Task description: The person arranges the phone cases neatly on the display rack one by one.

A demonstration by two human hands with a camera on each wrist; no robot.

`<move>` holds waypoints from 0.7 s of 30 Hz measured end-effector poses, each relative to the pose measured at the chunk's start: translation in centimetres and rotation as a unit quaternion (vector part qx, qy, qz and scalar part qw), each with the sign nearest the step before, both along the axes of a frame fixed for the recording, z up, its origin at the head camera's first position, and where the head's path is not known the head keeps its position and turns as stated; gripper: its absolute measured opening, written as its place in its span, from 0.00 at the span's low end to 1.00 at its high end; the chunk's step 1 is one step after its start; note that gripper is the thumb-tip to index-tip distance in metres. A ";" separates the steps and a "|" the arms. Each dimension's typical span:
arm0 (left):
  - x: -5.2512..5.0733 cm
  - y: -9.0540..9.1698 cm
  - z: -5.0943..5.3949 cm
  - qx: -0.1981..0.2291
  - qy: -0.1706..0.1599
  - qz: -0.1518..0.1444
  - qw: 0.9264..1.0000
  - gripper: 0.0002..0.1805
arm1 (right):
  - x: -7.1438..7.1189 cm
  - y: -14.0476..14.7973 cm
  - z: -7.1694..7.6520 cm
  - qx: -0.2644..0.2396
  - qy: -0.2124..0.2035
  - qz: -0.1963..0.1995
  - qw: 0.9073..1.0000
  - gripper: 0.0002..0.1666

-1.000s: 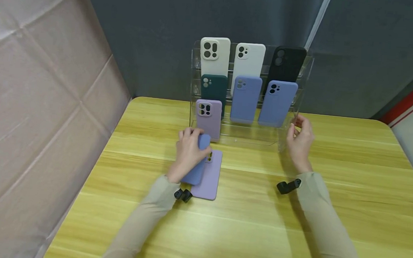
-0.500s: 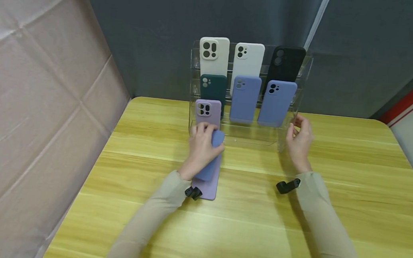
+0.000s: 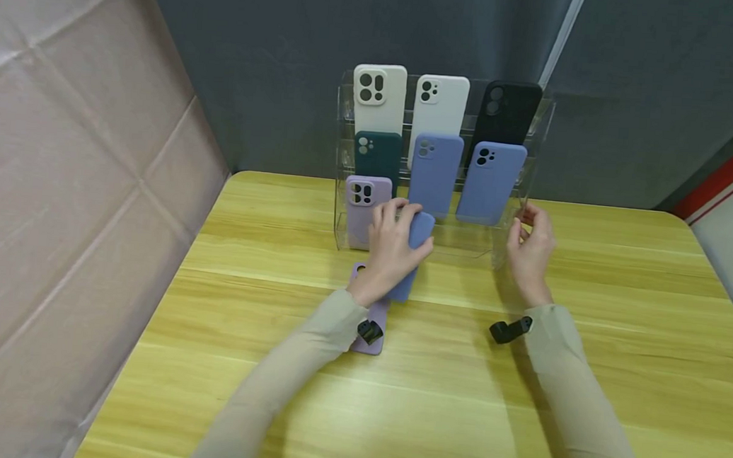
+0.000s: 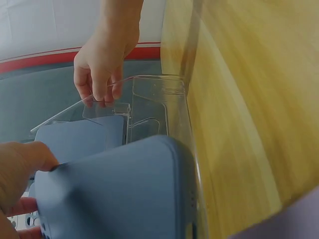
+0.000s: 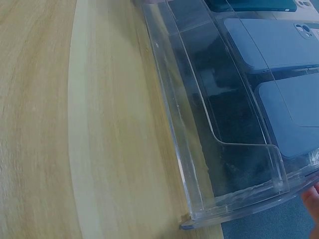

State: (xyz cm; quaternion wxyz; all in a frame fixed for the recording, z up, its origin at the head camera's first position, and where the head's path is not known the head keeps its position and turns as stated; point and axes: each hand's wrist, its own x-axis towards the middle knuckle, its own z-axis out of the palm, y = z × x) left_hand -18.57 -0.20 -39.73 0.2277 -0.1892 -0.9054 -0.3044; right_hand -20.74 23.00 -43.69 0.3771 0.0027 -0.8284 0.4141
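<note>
My left hand (image 3: 390, 255) grips a blue phone case (image 4: 124, 194) by its sides, thumb on one edge and fingers on the other. The case is tilted in front of the clear acrylic display stand (image 3: 467, 244), just right of a lilac phone case (image 3: 360, 221) standing in the lowest tier. At the stand's right side, my right hand (image 3: 532, 251) holds the edge of the clear side panel between thumb and fingers. Under my left wrist, a second lilac phone case (image 3: 378, 315) lies on the table, partly hidden.
Higher tiers bear a dark green case (image 3: 378, 155), two blue cases (image 3: 434, 177), two white cases (image 3: 441, 117) and a black case (image 3: 507, 118). A grey partition (image 3: 275, 73) rises behind the wooden table (image 3: 456, 405). A quilted panel (image 3: 76, 187) borders the left.
My left hand has carried the blue case right and toward the stand, from over the lilac case on the table to beside the standing lilac case. My right hand stays put.
</note>
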 end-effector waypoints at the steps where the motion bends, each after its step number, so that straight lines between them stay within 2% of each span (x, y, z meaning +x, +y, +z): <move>1: -0.2 0.3 0.1 0.002 0.013 0.001 1.000 0.24 | 0.0 0.0 0.0 -0.004 -0.001 0.001 1.000 0.15; 6: -1.2 1.8 0.7 0.016 0.073 0.004 0.997 0.23 | 0.0 -0.1 -0.1 -0.003 0.001 -0.001 1.000 0.15; 13: -2.9 3.5 1.5 0.052 0.132 0.019 0.990 0.21 | 0.0 0.0 -0.1 0.000 0.002 -0.004 1.000 0.15; 17: -3.7 4.4 1.3 0.053 0.165 0.031 0.984 0.21 | 0.0 0.0 -0.1 -0.003 0.004 -0.004 1.000 0.14; 21: -4.4 5.1 0.8 0.058 0.195 0.043 0.978 0.21 | 0.0 -0.1 -0.2 -0.003 0.009 -0.003 1.000 0.14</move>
